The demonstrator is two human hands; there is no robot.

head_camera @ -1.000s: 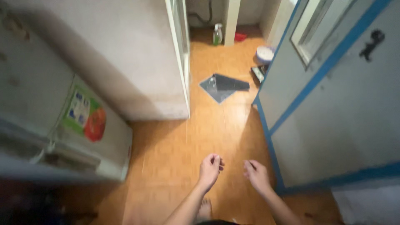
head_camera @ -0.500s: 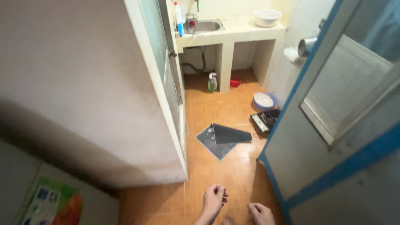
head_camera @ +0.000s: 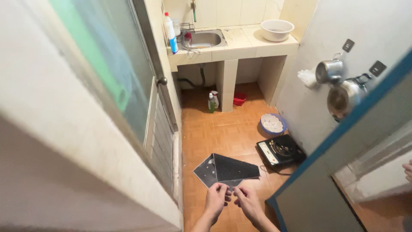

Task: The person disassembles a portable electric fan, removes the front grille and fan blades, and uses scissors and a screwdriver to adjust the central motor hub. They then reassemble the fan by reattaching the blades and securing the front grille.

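The left hand [head_camera: 216, 196] and right hand [head_camera: 248, 202] hover with fingers loosely spread, gripping nothing, above the folded dark floor mat [head_camera: 225, 169], which looks thin, light and floppy, best pinched at its near edge.

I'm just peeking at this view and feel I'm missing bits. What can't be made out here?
- Whether the left hand and right hand pinch anything: too small to tell.
- Inside of the sink: partly hidden by clutter at its rim.
- Room beyond the blue-edged door: blocked by the door.
- Fingers at the right edge: cut off by the frame.
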